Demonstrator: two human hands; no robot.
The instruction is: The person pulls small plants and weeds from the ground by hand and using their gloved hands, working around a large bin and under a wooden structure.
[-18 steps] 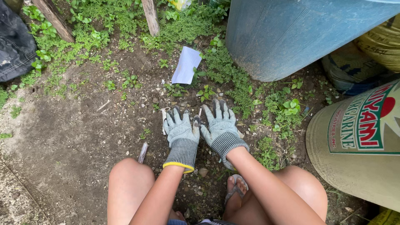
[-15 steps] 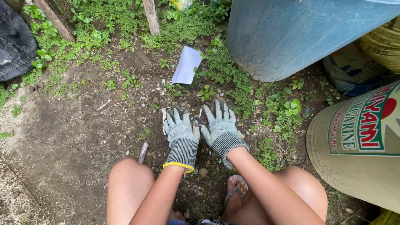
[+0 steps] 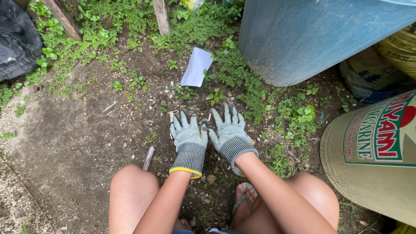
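Nothing about the hands themselves has changed since the earlier frames; only the view has drifted a touch, so the scrap of white paper [image 3: 197, 66] and the blue drum [image 3: 312, 34] sit slightly further right in the picture. Both gloved hands rest flat on the bare soil [image 3: 86, 130], thumbs nearly touching: the left hand [image 3: 188, 134] with its fingers spread toward a small pale bit of litter lying at its fingertips, the right hand [image 3: 229, 128] with fingers splayed toward the small weeds [image 3: 215, 96] just ahead of it. Each grip is released, palms down, clasping nothing. Those seedlings stand just beyond the right fingertips, between the hands and the paper, with denser green growth [image 3: 251, 93] running along the foot of the drum. By the look of them the weeds would handle as light, soft and easily torn, so a pinch low at the base of the stem, right at the soil, looks safer than pulling on the leaves; the earth appears packed and pebbly, which may make roots hold. The knit gloves have coated, dirt-darkened fingertips that should help against slipping. A short grey stick [image 3: 148, 157] lies near the person's left knee, and a large tan container [image 3: 368, 173] lies on its side at right.
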